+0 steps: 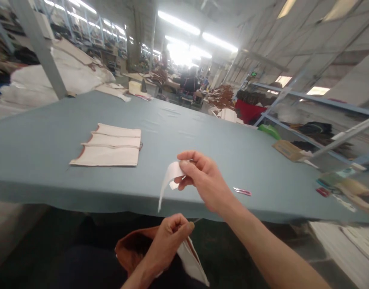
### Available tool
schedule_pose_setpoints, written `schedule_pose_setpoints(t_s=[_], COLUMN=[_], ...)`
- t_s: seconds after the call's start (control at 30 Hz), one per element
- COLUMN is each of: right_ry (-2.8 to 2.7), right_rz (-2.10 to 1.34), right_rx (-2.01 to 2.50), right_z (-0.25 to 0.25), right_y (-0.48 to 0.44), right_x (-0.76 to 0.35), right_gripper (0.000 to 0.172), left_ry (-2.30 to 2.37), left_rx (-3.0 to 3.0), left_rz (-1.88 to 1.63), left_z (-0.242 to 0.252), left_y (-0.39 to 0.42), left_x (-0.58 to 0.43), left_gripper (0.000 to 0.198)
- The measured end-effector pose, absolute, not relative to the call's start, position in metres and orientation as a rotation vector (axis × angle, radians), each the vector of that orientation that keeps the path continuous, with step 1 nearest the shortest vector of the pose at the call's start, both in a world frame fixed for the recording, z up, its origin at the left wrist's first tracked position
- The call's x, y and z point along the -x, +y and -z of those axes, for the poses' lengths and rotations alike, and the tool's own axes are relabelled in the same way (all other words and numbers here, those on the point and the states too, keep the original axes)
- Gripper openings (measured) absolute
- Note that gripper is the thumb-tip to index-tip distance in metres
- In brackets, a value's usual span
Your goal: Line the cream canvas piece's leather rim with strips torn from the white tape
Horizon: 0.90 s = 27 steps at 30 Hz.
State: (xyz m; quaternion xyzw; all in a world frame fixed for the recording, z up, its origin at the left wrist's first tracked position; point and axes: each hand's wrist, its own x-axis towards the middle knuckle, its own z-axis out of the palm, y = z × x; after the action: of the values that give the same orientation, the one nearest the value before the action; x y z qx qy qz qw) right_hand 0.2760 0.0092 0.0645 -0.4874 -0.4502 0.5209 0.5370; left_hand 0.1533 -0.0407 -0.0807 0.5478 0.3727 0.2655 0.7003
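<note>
Pinched between the thumb and fingers of my right hand (202,176) is a white strip (168,176), thin and curling down at its left end, above the table's front edge. Lower down, my left hand (169,241) is closed on the edge of a brown and cream fabric piece (130,247), held below the table's level near my lap. Part of that piece is hidden behind the hand and wrist. To the left on the table lies a flat cream fabric piece (115,145) with brown edges and a small loop at its right side.
Thread snips (242,191) with a pink handle lie on the blue-green table (184,132), right of my right hand. A metal post (41,52) stands at the far left. Shelving (292,96) and a cardboard box (288,150) are on the right. Pale stacked pieces (343,249) sit lower right.
</note>
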Motion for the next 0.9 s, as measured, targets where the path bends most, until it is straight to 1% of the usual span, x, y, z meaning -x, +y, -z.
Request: schedule_pose_setpoints(t_s=[0.07, 0.1, 0.2, 0.27, 0.3, 0.4, 0.5, 0.63, 0.7, 0.77, 0.83, 0.9], right_ry=[-1.078, -1.083, -1.096, -1.089, -1.081, -1.030, -0.930, -0.777, -0.842, -0.997, -1.139, -1.269], right_rz=[-1.200, -1.176, -1.097, -1.054, -1.032, -0.959, -0.928, -0.949, -0.951, -0.832, -0.676, -0.703], right_rx=[1.209, 1.240, 1.331, 1.393, 1.430, 1.563, 1.665, 1.764, 1.856, 1.951, 1.952, 1.803], right_z=[-0.057, -0.052, -0.035, -0.022, -0.014, 0.010, 0.041, 0.090, 0.105, 0.104, 0.087, 0.061], right_y=[-0.007, -0.016, -0.047, -0.066, -0.075, -0.097, -0.112, -0.128, -0.134, -0.134, -0.128, -0.114], right_x=[-0.263, -0.258, -0.254, -0.256, -0.258, -0.265, -0.269, -0.269, -0.271, -0.275, -0.277, -0.271], right_gripper=[0.031, 0.032, 0.032, 0.036, 0.039, 0.044, 0.048, 0.060, 0.062, 0.058, 0.052, 0.043], left_ry=[0.799, 0.792, 0.820, 0.853, 0.878, 0.992, 1.112, 1.111, 1.081, 1.024, 0.955, 0.917], left_rx=[-1.102, -1.056, -0.973, -0.913, -0.877, -0.865, -1.057, -1.218, -1.247, -1.332, -1.458, -1.541], left_rz=[-0.666, -0.704, -0.827, -0.925, -0.967, -1.029, -1.004, -0.880, -0.816, -0.738, -0.654, -0.598], left_z=[0.074, 0.071, 0.063, 0.059, 0.058, 0.057, 0.059, 0.066, 0.068, 0.066, 0.062, 0.058], left_y=[-0.042, -0.042, -0.043, -0.047, -0.050, -0.055, -0.053, -0.045, -0.044, -0.044, -0.045, -0.045], left_x=[-0.149, -0.145, -0.126, -0.112, -0.106, -0.091, -0.079, -0.062, -0.057, -0.054, -0.054, -0.055], left_gripper=[0.042, 0.044, 0.060, 0.074, 0.076, 0.066, 0.058, 0.055, 0.052, 0.048, 0.045, 0.046])
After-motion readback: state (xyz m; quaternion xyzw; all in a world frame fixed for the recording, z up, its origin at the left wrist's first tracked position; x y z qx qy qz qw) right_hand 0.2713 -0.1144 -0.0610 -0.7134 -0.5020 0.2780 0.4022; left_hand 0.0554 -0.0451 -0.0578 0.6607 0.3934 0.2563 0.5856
